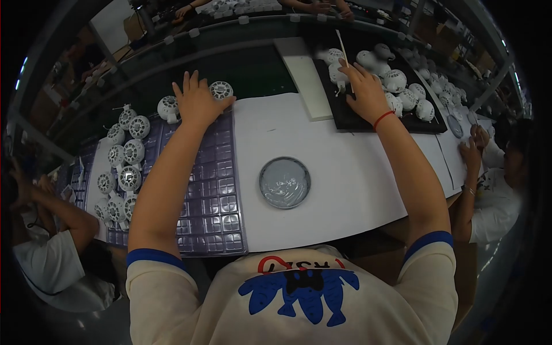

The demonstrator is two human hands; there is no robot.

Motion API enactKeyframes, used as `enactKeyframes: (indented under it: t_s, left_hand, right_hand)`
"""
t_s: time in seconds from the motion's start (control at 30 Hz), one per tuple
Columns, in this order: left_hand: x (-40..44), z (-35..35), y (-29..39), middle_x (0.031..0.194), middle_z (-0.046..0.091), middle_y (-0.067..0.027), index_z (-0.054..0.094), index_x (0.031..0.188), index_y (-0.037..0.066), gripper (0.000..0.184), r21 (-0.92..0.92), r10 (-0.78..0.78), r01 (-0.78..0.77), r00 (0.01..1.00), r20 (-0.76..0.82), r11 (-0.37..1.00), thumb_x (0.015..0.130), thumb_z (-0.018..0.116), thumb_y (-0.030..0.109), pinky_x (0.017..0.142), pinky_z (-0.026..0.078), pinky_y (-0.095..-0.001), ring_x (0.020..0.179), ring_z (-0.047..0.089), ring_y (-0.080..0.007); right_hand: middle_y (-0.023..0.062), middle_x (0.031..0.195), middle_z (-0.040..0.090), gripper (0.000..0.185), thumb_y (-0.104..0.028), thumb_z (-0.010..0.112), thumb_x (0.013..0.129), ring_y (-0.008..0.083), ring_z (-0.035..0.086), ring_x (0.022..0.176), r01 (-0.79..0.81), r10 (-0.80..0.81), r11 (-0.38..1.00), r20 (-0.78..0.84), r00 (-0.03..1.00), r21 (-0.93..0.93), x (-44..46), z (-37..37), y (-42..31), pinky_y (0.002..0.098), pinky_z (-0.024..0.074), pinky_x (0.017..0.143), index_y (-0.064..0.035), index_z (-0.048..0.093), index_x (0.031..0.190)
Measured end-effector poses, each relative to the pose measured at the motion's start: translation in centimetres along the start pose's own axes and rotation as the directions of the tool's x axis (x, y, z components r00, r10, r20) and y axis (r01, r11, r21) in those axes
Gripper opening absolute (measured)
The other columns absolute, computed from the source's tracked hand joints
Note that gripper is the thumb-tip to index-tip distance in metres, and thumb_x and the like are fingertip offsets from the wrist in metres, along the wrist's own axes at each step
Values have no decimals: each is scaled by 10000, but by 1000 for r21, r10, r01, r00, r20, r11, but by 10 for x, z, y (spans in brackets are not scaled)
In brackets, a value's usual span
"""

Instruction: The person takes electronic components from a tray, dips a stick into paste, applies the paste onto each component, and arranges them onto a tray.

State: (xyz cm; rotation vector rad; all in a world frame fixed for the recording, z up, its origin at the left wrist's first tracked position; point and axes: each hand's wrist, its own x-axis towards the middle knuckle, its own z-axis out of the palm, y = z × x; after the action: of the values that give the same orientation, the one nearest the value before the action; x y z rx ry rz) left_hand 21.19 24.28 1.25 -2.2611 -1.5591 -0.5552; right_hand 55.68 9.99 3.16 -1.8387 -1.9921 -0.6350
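My left hand (pixel 198 103) is stretched over the far edge of the purple gridded tray with its fingers spread. Its thumb lies close to a white round housing with a slotted face (pixel 221 89), and another white housing (pixel 168 108) sits just left of the fingers. I cannot tell whether the hand touches either. My right hand (pixel 369 95) has a thin pale stick (pixel 342 46) between its fingers, pointing up and away. It is over a black board (pixel 368 122) beside several white round housings (pixel 395 81). A shallow round dish (pixel 284 182) with grey, shiny contents stands on white paper between my forearms.
Several white housings (pixel 134 152) lie in rows at the left, beside and on the purple tray (pixel 213 201). A pale strip (pixel 307 83) runs along the black board's left side. Co-workers sit left (pixel 57 253) and right (pixel 494 195); other hands work across the bench.
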Motion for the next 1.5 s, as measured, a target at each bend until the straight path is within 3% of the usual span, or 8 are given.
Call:
enactKeyframes:
  t_s: [0.2,0.37,0.5,0.67,0.8,0.97,1.4,1.5]
  left_hand:
    - [-34,-44,-13,1410,321,-216,437,1279,-8,733,-249,62,-113,977,-203,962,755,682,444,1092,90,-574,1365,205,-370]
    - [-80,-90,1,1419,291,-226,357,1331,33,741,-363,125,-193,971,-202,912,755,712,335,1089,136,-555,1352,211,-403]
    - [-112,-106,39,1384,320,-252,276,1365,-16,787,-931,151,47,983,108,362,808,674,373,1050,282,-482,1310,309,-385]
    - [-144,-126,71,1208,494,-189,267,1351,-76,752,-771,432,567,796,423,-290,846,666,313,926,435,-340,1116,512,-252]
    - [-161,-137,67,1116,562,-125,412,1284,-30,621,-669,427,637,764,484,-382,783,722,169,894,452,-306,1040,552,-183]
    - [-171,-128,36,1107,568,-126,418,1280,-4,646,-689,219,616,784,580,-382,750,711,220,904,448,-327,1031,557,-202]
    - [-192,-117,19,1066,580,-129,420,1236,-16,721,-765,-26,610,778,628,-205,732,715,406,797,496,-301,935,584,-197]
    - [-193,-115,14,1100,573,-126,420,1270,-14,669,-742,34,624,771,636,-247,731,718,247,925,425,-335,1036,556,-206]
  right_hand:
    - [58,1223,550,617,18,661,665,307,534,1073,50,-52,999,141,989,19,43,37,26,418,446,901,-147,466,1226]
    - [84,1200,564,608,-6,735,611,308,541,1055,89,-66,982,-141,988,164,33,16,1,390,465,875,-117,506,1163]
    - [120,1197,582,641,-41,798,565,288,568,1048,321,-61,741,-418,907,590,-5,-17,-81,354,465,854,-110,507,1132]
    - [130,1231,575,677,-60,786,593,303,553,1126,441,-265,533,-352,898,723,-55,-63,-156,409,417,927,-147,457,1179]
    - [114,1269,555,658,-24,732,647,278,519,1191,347,-328,514,-194,924,784,-78,-78,-156,461,390,973,-161,434,1217]
    - [126,934,658,194,-100,499,886,194,598,719,182,-157,488,-120,980,853,-113,-81,-113,322,456,714,-33,651,987]
    - [120,852,666,163,-49,503,833,203,584,710,32,-248,335,55,967,942,-135,-65,-112,308,431,692,-17,654,884]
    - [119,861,674,175,-52,489,847,201,599,739,14,-257,331,76,964,943,-136,-61,-112,308,436,703,-8,654,887]
